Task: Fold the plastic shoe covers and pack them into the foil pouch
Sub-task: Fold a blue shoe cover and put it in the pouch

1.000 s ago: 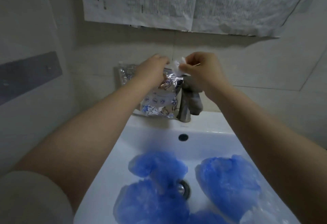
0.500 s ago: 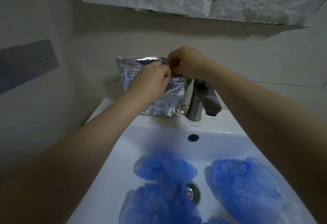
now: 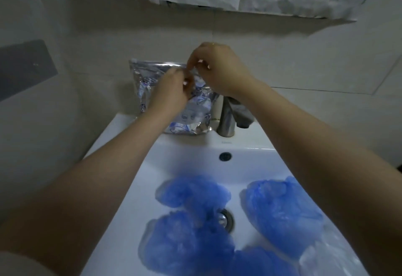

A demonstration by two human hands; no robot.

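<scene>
At the far left of the white ceramic sink [image 3: 121, 145], the crinkled silver foil pouch [image 3: 148, 84] stands against the wall; my left hand [image 3: 171, 92] and right hand [image 3: 217, 71] both pinch its top edge. Nearer, crumpled blue plastic shoe covers [image 3: 280, 210] lie in the basin.

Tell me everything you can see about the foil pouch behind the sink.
The foil pouch is silvery, crinkled and printed with blue markings. It stands upright on the sink's back ledge, against the wall, left of the metal faucet. The left hand and right hand pinch at its top edge, hiding whether it is open.
</scene>
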